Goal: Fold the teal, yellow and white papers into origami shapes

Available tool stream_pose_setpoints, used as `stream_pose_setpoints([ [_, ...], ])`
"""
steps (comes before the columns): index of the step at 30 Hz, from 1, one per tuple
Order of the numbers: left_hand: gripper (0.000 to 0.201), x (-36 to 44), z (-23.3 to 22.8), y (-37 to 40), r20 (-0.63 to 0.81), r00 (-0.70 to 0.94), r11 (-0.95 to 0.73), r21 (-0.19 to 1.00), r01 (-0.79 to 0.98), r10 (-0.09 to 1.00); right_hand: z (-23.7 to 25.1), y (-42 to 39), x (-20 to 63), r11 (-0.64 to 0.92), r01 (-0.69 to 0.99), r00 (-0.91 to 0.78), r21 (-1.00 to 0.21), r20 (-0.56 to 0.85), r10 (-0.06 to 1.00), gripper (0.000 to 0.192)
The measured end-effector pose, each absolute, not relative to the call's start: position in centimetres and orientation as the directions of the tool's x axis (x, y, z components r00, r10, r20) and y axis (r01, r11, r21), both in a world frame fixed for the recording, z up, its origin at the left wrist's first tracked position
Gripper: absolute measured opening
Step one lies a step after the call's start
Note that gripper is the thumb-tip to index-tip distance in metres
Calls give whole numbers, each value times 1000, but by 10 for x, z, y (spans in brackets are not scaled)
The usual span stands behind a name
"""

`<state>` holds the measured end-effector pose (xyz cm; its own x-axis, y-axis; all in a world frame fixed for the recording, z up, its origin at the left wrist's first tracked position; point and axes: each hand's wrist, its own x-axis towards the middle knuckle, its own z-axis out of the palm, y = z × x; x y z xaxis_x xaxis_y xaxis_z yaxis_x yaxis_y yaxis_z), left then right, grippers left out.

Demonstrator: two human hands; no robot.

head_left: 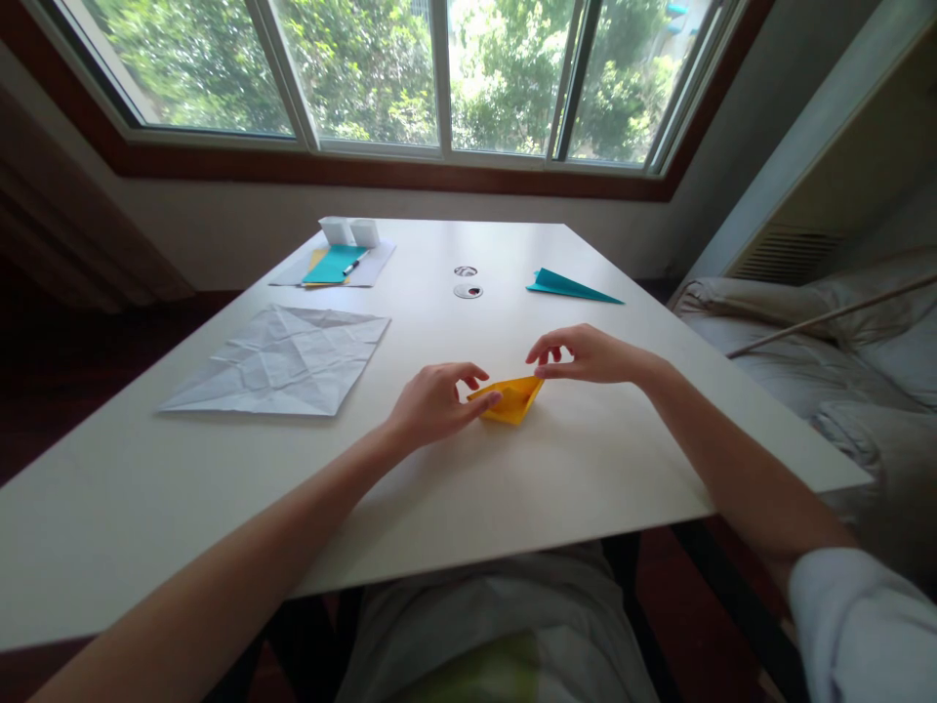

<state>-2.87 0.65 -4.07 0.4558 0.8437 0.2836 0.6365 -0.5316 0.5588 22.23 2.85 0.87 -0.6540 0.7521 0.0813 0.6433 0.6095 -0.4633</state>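
**Both hands pinch a folded yellow paper at mid-table**

Near the middle of the white table (586, 469), the left hand (431, 402) pinches the left end of a small folded yellow paper (512, 398), fingers curled. The right hand (590, 355) pinches its right tip between thumb and fingertips. Left of them lies a creased white sheet (282, 359). Farther off: a teal paper plane (571, 286) on the right, and teal paper with a pen (333, 264) at the far left.

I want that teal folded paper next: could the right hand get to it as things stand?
Probably yes: the teal folded paper lies on bare table beyond the right hand, nothing between them.
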Motion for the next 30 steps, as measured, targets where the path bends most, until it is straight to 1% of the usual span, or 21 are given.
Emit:
stream_pose_setpoints([
  [3,38,-38,-31,11,279,558,-606,550,575,782,2,29,231,590,647,-627,-483,102,772,30],
  [6,34,-50,-20,17,245,687,-682,549,483,684,-3,27,229,626,638,-615,-449,192,765,25],
  [9,23,-57,-12,20,227,743,-714,544,441,630,-6,23,217,710,608,-654,-356,283,702,22],
  [12,17,-57,-12,20,214,769,-721,557,411,603,-11,19,202,780,574,-716,-249,309,626,23],
  [14,16,-56,-13,18,213,775,-721,569,396,594,-14,17,194,801,562,-744,-204,298,598,24],
  [19,16,-55,-15,16,216,775,-724,565,396,593,-13,13,184,816,564,-791,-127,203,577,17],
  [23,21,-56,-13,15,255,711,-700,558,445,656,-4,18,189,802,588,-775,-107,207,596,15],
  [26,23,-57,-13,17,267,660,-672,556,489,702,6,40,208,758,645,-724,-97,240,646,17],
  [28,23,-58,-14,18,263,645,-663,541,517,717,12,63,228,700,710,-665,-82,250,704,18],
  [30,23,-58,-14,19,253,644,-661,529,533,722,16,89,250,598,800,-568,-56,250,784,18],
])
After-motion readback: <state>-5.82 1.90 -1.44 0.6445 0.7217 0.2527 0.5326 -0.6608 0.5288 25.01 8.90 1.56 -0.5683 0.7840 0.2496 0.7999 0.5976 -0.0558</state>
